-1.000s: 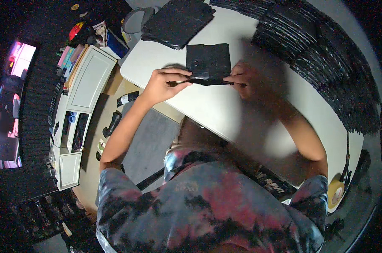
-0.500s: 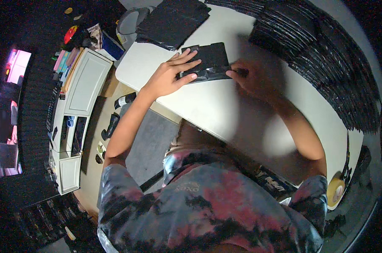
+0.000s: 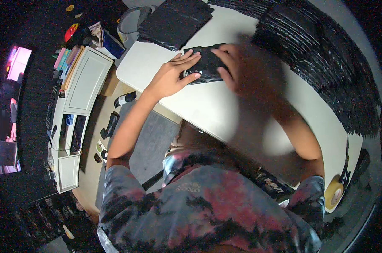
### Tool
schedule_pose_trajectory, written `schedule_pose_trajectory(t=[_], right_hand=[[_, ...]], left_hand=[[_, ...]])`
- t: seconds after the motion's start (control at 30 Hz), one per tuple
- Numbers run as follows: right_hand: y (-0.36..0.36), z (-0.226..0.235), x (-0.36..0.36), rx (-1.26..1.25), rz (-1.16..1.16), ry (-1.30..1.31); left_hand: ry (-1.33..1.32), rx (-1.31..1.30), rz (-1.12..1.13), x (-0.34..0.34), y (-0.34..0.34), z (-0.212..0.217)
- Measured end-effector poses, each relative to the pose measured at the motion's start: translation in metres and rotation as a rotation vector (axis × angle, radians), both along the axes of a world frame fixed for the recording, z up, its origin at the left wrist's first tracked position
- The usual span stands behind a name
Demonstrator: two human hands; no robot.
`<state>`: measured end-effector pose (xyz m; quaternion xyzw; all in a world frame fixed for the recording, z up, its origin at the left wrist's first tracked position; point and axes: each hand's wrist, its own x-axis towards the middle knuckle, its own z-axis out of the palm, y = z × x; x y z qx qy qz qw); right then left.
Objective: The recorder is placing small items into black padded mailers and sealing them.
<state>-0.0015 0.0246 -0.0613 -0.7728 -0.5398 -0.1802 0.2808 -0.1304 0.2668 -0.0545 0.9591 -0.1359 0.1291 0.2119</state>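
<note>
A small flat black plastic package [image 3: 207, 64] lies on the white table [image 3: 199, 103] in front of me. Across its left end rests my left hand [image 3: 170, 77], open, fingers stretched out and thumb apart. My right hand [image 3: 238, 69] is over the package's right end in deep shadow. Its fingertips and thumb reach onto the package, spread apart, and nothing shows pinched between them. The package's right edge is partly hidden by that hand.
A pile of black plastic bags [image 3: 174, 25] lies just beyond the package. Long rows of stacked black packages [image 3: 326, 63] line the table's far right side. A tape roll [image 3: 335, 193] is at the right corner. A white cabinet [image 3: 86, 80] stands left.
My right hand has moved from the package's near right corner up onto its right part, its fingers spreading. The flap there now lies differently. My left hand has stayed nearly in place.
</note>
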Motion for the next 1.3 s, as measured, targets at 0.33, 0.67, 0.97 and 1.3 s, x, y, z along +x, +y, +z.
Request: schedule_pose_trajectory(t=[0.33, 0.67, 0.97, 1.3], right_hand=[[0.037, -0.022, -0.006, -0.154, 0.105, -0.137], [0.036, -0.032, 0.024, -0.143, 0.279, 0.006], [0.029, -0.026, 0.017, -0.211, 0.293, -0.034], [0.027, -0.024, 0.018, -0.232, 0.255, -0.083]], left_hand=[[0.002, 0.143, -0.022, -0.001, 0.001, -0.006], [0.066, 0.020, 0.066, -0.003, 0.001, -0.005], [-0.119, 0.153, -0.004, -0.004, 0.002, -0.006], [0.069, -0.079, 0.061, 0.000, 0.004, -0.013]])
